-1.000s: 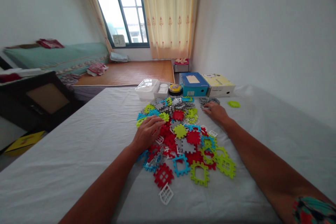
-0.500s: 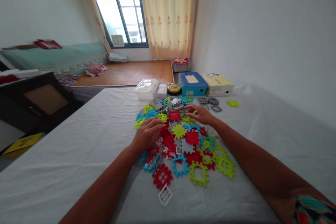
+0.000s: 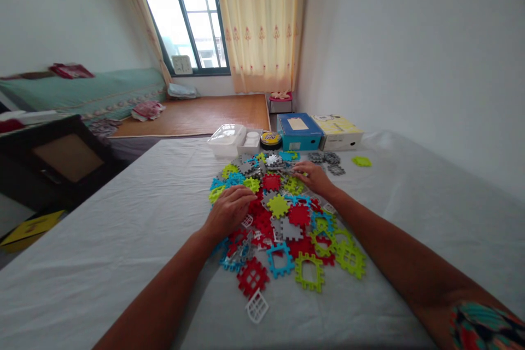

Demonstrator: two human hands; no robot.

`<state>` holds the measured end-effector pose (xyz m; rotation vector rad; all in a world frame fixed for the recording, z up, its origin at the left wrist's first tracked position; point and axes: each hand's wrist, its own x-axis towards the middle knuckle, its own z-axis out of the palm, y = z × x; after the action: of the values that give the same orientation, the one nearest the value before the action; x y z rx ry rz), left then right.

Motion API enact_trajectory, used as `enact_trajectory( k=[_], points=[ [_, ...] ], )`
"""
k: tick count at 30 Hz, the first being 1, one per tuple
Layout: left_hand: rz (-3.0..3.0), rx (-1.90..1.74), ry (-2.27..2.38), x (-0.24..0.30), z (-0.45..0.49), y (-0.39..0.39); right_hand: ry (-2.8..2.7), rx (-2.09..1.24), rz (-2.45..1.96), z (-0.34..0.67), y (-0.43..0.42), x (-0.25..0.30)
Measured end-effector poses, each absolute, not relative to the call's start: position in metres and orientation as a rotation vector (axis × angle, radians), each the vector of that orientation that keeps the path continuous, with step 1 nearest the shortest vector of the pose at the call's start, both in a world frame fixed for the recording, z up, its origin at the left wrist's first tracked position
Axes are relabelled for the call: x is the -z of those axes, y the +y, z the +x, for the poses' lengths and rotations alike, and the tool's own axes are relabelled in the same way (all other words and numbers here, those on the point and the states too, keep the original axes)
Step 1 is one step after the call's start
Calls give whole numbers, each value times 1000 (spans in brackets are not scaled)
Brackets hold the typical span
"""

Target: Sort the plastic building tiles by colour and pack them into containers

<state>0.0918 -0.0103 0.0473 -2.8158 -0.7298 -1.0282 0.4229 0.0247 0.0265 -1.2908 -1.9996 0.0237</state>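
Observation:
A heap of toothed plastic tiles (image 3: 283,213) in red, green, blue, grey and white lies on a table under a white cloth (image 3: 123,240). My left hand (image 3: 228,209) rests palm down on the heap's left side, fingers curled over red and green pieces. My right hand (image 3: 312,176) reaches into the far part of the heap, its fingertips pinched at a grey piece (image 3: 287,167). A small stack of grey tiles (image 3: 330,159) and a lone green tile (image 3: 361,161) lie to the right of that hand.
At the table's far edge stand a clear plastic container (image 3: 228,138), a small white tub (image 3: 253,140), a round yellow tin (image 3: 272,138), a blue box (image 3: 299,130) and a yellow-and-white box (image 3: 338,132). A white wall runs along the right. Beds and a window lie beyond.
My right hand has moved left from the grey stack back into the far part of the heap. My left hand has stayed on the heap.

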Motion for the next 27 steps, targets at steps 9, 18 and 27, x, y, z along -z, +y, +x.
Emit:
enact_trajectory(
  k=[9, 18, 27],
  points=[
    [-2785, 1037, -749, -51, 89, -11, -1857, 308, -2025, 527, 23, -50],
    [-2814, 1030, -764, -51, 89, -10, -2048, 4, -2101, 558, 21, -38],
    [-2720, 1069, -869, -48, 83, -5, -1952, 62, -2028, 557, 24, -23]
  ],
)
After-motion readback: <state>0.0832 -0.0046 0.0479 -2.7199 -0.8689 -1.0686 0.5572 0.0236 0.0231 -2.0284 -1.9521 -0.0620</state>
